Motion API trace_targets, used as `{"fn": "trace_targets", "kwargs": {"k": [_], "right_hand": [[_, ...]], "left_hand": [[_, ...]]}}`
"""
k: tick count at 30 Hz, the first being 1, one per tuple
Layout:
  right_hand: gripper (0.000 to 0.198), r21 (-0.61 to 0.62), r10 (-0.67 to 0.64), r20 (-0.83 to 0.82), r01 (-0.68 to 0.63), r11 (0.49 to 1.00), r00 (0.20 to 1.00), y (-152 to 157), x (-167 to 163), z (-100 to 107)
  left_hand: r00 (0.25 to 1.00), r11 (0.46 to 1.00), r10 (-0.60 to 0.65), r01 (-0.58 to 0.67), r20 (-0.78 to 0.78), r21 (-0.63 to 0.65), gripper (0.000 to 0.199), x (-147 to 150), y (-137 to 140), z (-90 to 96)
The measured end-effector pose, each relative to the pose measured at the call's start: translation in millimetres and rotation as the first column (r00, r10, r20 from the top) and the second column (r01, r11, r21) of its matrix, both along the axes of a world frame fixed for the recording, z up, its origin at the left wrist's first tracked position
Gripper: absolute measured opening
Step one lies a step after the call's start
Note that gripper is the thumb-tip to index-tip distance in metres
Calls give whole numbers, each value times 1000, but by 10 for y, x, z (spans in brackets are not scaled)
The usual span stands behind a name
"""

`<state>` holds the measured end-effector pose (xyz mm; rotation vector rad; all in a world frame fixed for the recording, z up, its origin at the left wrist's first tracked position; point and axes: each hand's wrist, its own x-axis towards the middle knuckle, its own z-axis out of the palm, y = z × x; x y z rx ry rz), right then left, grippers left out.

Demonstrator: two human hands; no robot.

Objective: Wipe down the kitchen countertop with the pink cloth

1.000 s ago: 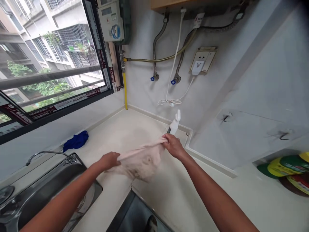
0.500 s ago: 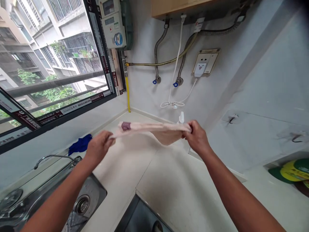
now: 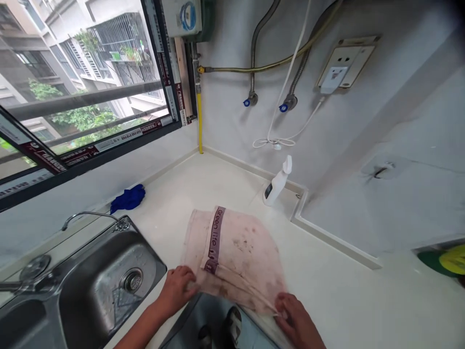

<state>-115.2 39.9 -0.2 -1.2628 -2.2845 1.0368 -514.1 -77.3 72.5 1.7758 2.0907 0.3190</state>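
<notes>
A pale pink cloth (image 3: 250, 247) with dark stains and a purple band reading "Green life" is spread over the white countertop, its near edge hanging past the counter's front. My left hand (image 3: 178, 291) grips its near left corner, with the fingers curled at the edge. At the near right corner, my right hand (image 3: 296, 317) pinches the cloth between thumb and fingers. Beyond the cloth stands a white spray bottle (image 3: 276, 186), slightly tilted in view.
To the left is a steel sink (image 3: 109, 271) with a faucet (image 3: 94, 213) and a grey rag (image 3: 125, 300) near its drain. A blue cloth (image 3: 129, 198) lies behind it by the wall. A white cord (image 3: 272, 141) hangs at the back wall. A green-yellow package (image 3: 446, 259) sits far right.
The cloth, earlier stretched in the air between both hands, has come down and opened flat on the counter. Both hands moved lower and nearer to me. The spray bottle is now fully visible.
</notes>
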Motion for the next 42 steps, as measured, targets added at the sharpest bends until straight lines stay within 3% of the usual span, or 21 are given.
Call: {"fn": "trace_targets", "kwargs": {"k": [3,6,9,11,14,18,20,24,28,31,34,38,42], "right_hand": [[22,9,21,33,-21,1000,999,-34,-5,-16],[32,-12,-101,7,101,995,995,-107,-63,-53],[38,-69,-268,9,268,961,963,-155,-124,-59],[44,-67,-303,-6,301,951,953,-157,-175,-33],[47,33,-279,-9,279,960,960,-140,-305,24],[28,171,-285,86,268,948,955,-120,-548,92],[20,195,-303,113,278,941,946,-110,-634,124],[24,201,-347,146,315,927,927,-112,-616,175],[32,-47,-333,245,355,934,910,-179,-473,166],[43,-244,-349,240,404,881,906,-238,-423,121],[52,-378,-396,125,413,829,910,-264,-441,83],[54,-565,-499,-51,387,729,865,-173,-527,146],[43,-695,-646,-256,328,640,719,79,-701,349]], "left_hand": [[997,997,79,-79,-8,-12,27,57,236,-46],[996,995,94,-94,-6,-24,47,181,480,-156],[997,996,77,-76,4,-36,36,267,612,-232],[997,996,79,-78,22,-34,23,266,634,-243],[993,996,90,-91,72,8,13,204,618,-195],[984,984,93,-114,151,135,14,47,521,-15],[979,974,87,-123,184,192,17,-83,409,96],[975,953,98,-149,198,263,18,-349,53,202],[986,961,16,-61,167,270,30,-322,-312,-4],[993,955,-28,-6,112,296,46,-162,-477,-266],[998,947,-32,12,55,320,45,-85,-524,-448],[998,945,-65,56,17,321,26,-186,-451,-487],[991,938,-133,124,5,324,21,-328,-337,-385]]}}
